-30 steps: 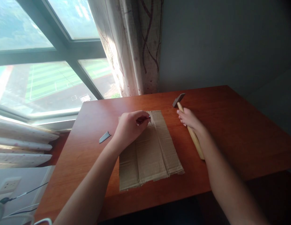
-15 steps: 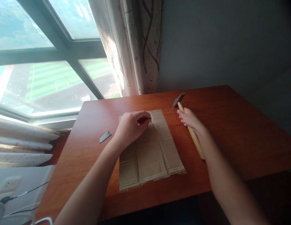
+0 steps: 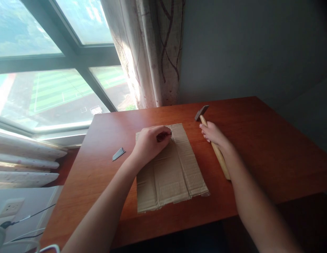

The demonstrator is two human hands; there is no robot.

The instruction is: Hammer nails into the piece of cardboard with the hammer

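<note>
A flattened piece of cardboard (image 3: 174, 172) lies on the reddish wooden table (image 3: 271, 147). My left hand (image 3: 150, 142) rests on its far edge, fingers pinched together on a small nail held against the cardboard. My right hand (image 3: 213, 133) is wrapped round the wooden handle of a hammer (image 3: 214, 144), close to its dark metal head. The hammer lies along the table just right of the cardboard.
A small bundle of nails (image 3: 118, 154) lies on the table left of the cardboard. A window (image 3: 52, 77) and a patterned curtain (image 3: 152, 52) stand behind the table's far left. A grey wall runs behind. A socket and cables are at the lower left.
The cardboard has slid slightly to the right with my left hand on it. The hammer and my right hand have stayed put.
</note>
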